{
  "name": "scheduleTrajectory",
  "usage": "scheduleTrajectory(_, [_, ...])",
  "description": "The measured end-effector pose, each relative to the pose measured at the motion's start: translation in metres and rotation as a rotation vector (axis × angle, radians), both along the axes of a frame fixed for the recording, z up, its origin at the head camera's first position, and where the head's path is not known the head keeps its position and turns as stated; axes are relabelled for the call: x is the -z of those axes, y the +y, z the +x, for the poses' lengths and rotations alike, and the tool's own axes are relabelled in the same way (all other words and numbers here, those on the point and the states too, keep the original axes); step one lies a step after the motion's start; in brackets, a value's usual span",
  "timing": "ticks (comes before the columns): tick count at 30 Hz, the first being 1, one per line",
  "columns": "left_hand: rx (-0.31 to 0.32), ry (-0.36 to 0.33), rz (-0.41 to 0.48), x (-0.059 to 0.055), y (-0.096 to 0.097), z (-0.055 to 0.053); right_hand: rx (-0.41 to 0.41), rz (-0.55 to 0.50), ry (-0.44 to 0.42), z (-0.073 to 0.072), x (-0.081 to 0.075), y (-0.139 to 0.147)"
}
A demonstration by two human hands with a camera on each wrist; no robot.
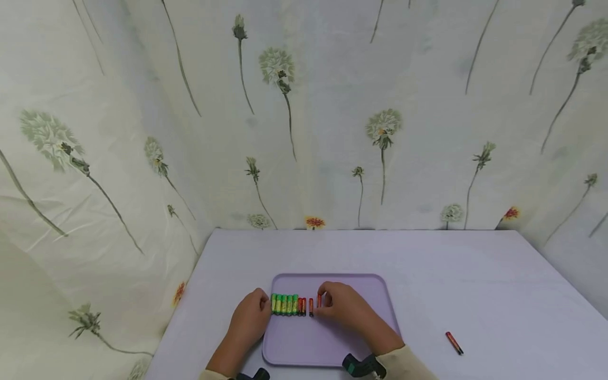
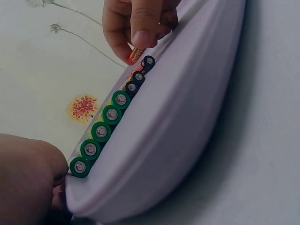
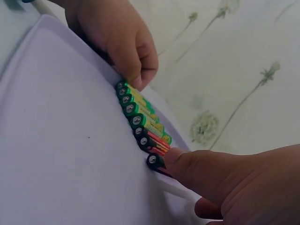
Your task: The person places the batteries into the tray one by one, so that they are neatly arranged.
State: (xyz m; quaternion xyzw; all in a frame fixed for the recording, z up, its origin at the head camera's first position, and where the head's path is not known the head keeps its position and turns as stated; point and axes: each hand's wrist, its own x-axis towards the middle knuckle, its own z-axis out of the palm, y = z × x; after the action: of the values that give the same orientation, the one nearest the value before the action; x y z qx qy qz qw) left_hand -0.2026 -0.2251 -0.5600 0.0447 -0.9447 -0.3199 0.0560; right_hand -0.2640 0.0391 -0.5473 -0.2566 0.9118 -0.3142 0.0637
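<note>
On the light purple tray, several green-and-yellow batteries lie side by side. Two thinner red-and-black batteries adjoin them on the right, and a third red battery lies a small gap away. My right hand pinches another red battery between thumb and fingers, just right of that third one. At the tray's left rim, my left hand has curled fingers gripping the edge, its thumb right at the first green battery.
One more red-and-black battery lies on the white table, right of the tray. A floral curtain rises behind the table and along its sides. A dark strap-mounted device sits at my right wrist.
</note>
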Motion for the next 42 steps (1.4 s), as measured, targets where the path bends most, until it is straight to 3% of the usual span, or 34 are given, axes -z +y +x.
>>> scheduleTrajectory(7, [-0.008, -0.015, -0.013, -0.002, 0.001, -0.001, 0.021, 0.033, 0.016, 0.001, 0.004, -0.003])
scheduleTrajectory(21, [-0.016, -0.029, -0.008, 0.003, -0.001, 0.000, 0.023, 0.108, 0.012, 0.013, -0.003, -0.014])
scheduleTrajectory(28, [-0.016, -0.035, -0.004, 0.003, 0.000, 0.000, 0.003, 0.168, 0.049, 0.013, -0.001, -0.018])
scheduleTrajectory(42, [-0.002, -0.022, -0.012, 0.001, 0.000, -0.001, 0.012, 0.180, 0.075, 0.012, 0.001, -0.023])
